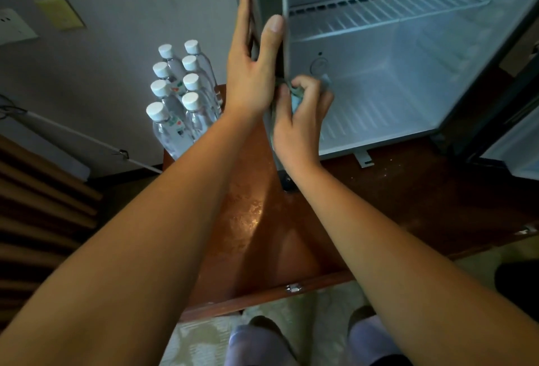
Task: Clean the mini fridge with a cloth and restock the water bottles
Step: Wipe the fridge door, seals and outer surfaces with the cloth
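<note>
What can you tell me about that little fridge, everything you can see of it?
The fridge is small, grey outside, white plastic inside, standing on a reddish wooden cabinet top, its door swung open rightward. One white ribbed shelf crosses its upper part; nothing shows stored inside. The left hand lies flat on its outer left side, thumb on the front edge; the right hand grips a cloth at that edge lower down.
</note>
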The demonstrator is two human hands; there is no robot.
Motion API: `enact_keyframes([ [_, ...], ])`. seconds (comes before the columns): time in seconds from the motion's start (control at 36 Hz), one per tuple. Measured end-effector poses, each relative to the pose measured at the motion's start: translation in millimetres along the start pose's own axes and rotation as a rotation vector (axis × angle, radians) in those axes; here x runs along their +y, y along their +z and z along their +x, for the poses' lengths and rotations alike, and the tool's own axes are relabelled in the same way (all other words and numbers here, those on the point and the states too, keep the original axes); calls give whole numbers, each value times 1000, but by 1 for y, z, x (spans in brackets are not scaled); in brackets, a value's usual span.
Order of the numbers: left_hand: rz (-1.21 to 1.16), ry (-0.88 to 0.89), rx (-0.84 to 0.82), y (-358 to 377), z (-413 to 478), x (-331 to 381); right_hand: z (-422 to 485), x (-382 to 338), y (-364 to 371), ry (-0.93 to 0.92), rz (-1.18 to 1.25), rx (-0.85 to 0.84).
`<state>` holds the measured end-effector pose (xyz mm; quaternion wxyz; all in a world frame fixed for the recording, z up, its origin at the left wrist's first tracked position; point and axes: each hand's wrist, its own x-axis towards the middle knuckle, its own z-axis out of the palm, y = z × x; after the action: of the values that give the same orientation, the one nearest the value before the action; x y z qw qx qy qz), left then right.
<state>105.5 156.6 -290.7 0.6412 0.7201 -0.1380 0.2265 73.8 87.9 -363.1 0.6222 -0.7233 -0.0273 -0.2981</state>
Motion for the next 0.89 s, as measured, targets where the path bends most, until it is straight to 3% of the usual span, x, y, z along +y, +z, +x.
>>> enact_keyframes([
  [0.08,25,-34,10,-1,-7,-7,-8,13,-1,-25,-24,-28],
  [0.25,50,-115,-14,-7,-30,-24,-45,57,-14,127,-153,-216],
  [0.33,79,-152,-53,-8,-34,-30,-38,57,-16,143,-155,-203],
  [0.39,77,-116,18,-10,-44,-43,-36,55,-13,79,-124,-198],
  [0.53,60,-132,16,-7,-46,-43,-19,29,-2,1,-55,-11],
  [0.61,57,-147,12,-10,-47,-42,-25,42,-7,-39,-104,-80],
  [0.75,47,-202,20,-14,-49,-41,-47,81,-29,57,-288,-297],
  [0.89,58,-206,8,-14,-49,-30,-24,55,-29,138,-186,-161],
])
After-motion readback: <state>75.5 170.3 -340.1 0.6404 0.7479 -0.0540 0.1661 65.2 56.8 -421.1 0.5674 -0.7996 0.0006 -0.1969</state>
